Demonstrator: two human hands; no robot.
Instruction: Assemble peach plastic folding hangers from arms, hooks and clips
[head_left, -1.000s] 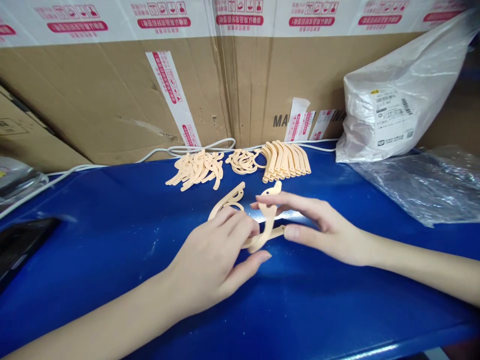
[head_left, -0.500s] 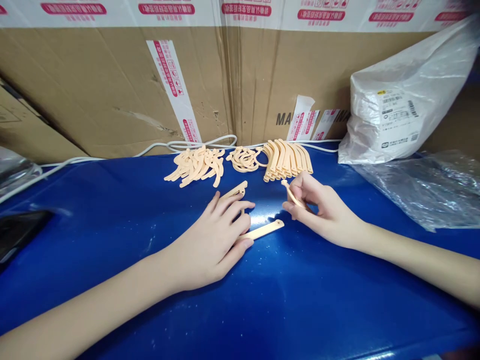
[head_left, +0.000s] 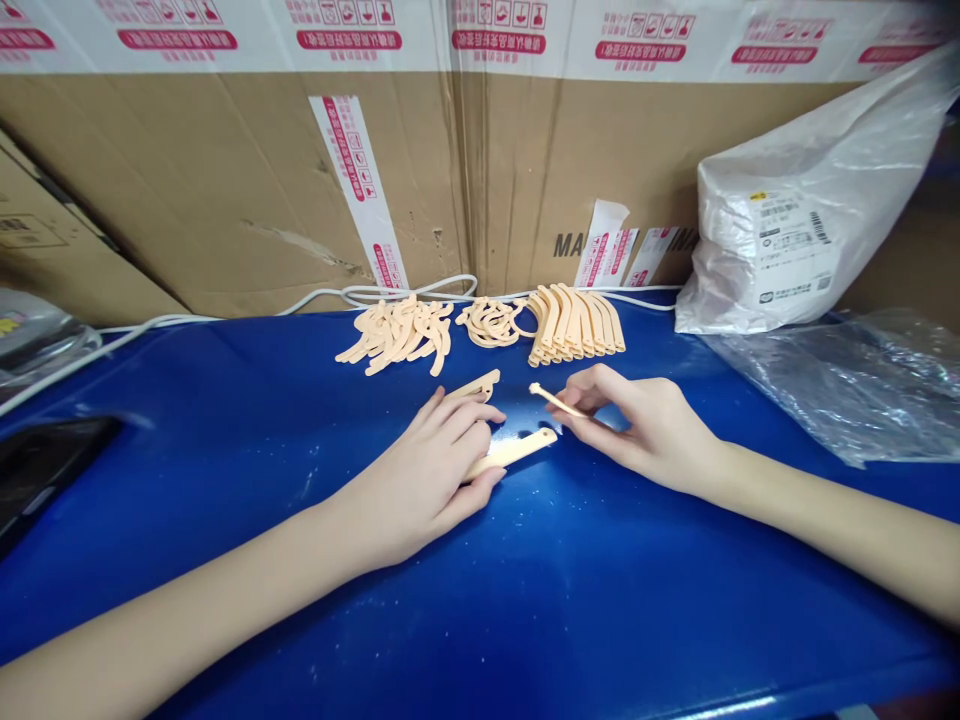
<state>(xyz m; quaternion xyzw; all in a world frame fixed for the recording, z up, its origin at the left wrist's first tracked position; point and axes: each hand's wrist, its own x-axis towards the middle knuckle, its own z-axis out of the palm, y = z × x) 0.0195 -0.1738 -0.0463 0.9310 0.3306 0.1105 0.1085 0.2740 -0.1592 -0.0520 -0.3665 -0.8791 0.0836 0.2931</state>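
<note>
My left hand [head_left: 442,470] is closed around a flat beige plastic strip [head_left: 517,450] with a hole near its end, which sticks out to the right between thumb and fingers. Just beyond those fingertips another beige piece [head_left: 480,385] shows; the hand covers part of it. My right hand [head_left: 637,420] pinches a thin beige plastic rod [head_left: 555,400] with a small knob at its tip, pointing left toward the strip. The rod and the strip are apart. How far the rod runs inside my right fingers is hidden.
Along the back of the blue table [head_left: 525,600] lie a pile of curved beige strips [head_left: 401,335], a heap of beige rings [head_left: 491,322] and a row of curved beige pieces [head_left: 576,325]. Behind stand cardboard boxes [head_left: 247,190], a white cable [head_left: 300,300], a plastic bag [head_left: 787,220]. A phone [head_left: 52,470] lies left.
My right hand has turned and moved slightly left, so the rod now points left toward the strip. My left hand has shifted slightly left with the strip. The camera view moved a little.
</note>
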